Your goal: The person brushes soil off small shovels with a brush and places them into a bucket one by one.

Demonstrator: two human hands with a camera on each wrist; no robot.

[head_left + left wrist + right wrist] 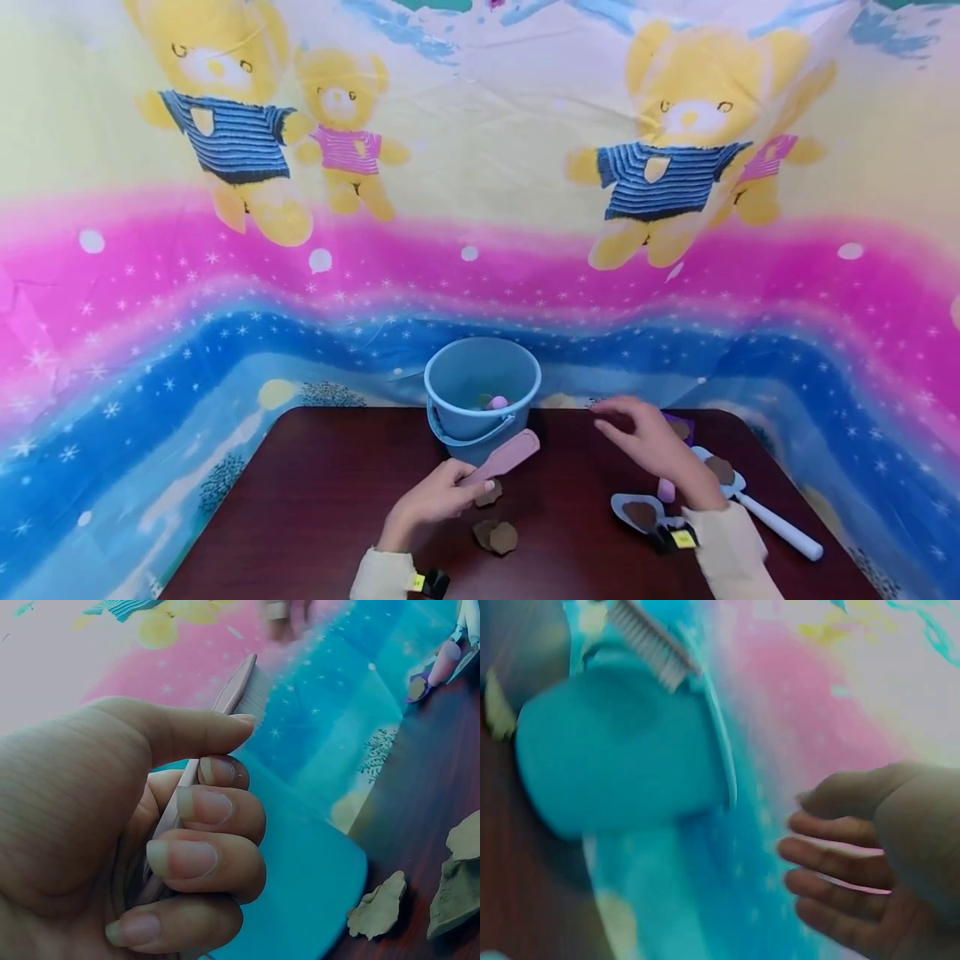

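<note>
Above the dark table (307,492), the left hand (437,498) grasps a pink brush (510,457), its long axis slanting forward-right. The right hand (651,443), empty, is beyond the brush's tip.

From where I stand, the head camera looks forward and down across the bench (315,500), far enough back to catch the left hand (441,497), the right hand (651,442) and a wide spread of the cloth (480,279). The left wrist's view sits very close behind its hand, turned so the bench falls on the right. The right wrist's, turned oppositely, faces the bucket (622,761), though blur makes its exact tilt hard to judge. Both wrist views share bucket, brush (654,645) and cloth.
</note>
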